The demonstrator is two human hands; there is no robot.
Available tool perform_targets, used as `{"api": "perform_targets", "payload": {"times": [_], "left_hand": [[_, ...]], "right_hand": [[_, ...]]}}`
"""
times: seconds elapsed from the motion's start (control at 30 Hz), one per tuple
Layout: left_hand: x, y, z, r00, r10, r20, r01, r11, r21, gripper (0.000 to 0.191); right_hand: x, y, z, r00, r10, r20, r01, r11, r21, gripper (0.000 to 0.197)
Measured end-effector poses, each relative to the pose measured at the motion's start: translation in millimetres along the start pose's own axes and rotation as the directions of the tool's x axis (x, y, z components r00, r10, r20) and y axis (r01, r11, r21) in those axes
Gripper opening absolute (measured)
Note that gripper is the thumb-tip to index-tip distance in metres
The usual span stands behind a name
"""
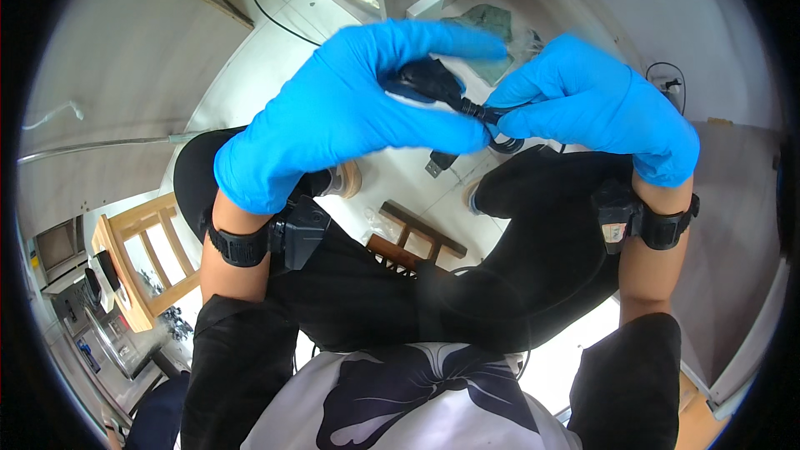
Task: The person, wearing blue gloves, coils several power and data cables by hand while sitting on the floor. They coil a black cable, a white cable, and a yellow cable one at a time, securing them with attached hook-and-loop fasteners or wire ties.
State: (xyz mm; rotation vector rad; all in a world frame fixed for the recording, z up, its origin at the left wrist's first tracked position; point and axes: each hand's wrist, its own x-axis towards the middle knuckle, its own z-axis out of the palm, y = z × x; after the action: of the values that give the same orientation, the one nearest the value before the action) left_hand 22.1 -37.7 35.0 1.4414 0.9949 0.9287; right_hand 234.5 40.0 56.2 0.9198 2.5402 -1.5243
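Note:
My left hand [350, 94], in a blue glove, curls around a black cable end [431, 78] that looks thickened or wrapped. Its index finger and thumb are spread to either side, while other fingers pass behind the black piece. Thumb and forefinger of my right hand [594, 100], also gloved in blue, pinch the black cable [478, 111] just beside it. Loops of cable [507, 145] hang under the right fingertips. A USB plug [440, 164] with a bare metal end dangles below the left thumb. Part of the cable is hidden by the gloves.
Below lies a white tiled floor [400, 181] with a dark wooden frame [431, 231] between my feet. Grey panels [728, 219] stand close at right. A light wooden stool [147, 256] is at left. Green cloth [487, 19] lies beyond my hands, near a wall socket [670, 89].

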Motion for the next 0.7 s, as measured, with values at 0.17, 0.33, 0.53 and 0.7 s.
{"api": "perform_targets", "payload": {"times": [0.17, 0.33, 0.53, 0.7], "left_hand": [[-4, -11, 3, 0.997, 0.069, 0.046, -0.082, 0.887, 0.455, 0.035], [-3, -11, 5, 0.983, 0.181, -0.024, -0.113, 0.707, 0.699, 0.028], [3, -1, 15, 0.921, -0.103, -0.375, 0.289, 0.827, 0.482, 0.022], [7, -7, 12, 0.802, -0.047, -0.596, 0.232, 0.943, 0.238, 0.027]], "right_hand": [[4, -9, -1, 0.99, 0.109, 0.093, -0.114, 0.992, 0.052, 0.023], [10, -6, 9, 0.957, 0.011, -0.291, -0.01, 1.0, 0.005, 0.018], [11, -16, 18, 0.76, -0.124, -0.638, 0.059, 0.991, -0.123, 0.013], [-6, -41, 39, 0.705, -0.197, -0.681, 0.003, 0.962, -0.275, 0.011]]}}
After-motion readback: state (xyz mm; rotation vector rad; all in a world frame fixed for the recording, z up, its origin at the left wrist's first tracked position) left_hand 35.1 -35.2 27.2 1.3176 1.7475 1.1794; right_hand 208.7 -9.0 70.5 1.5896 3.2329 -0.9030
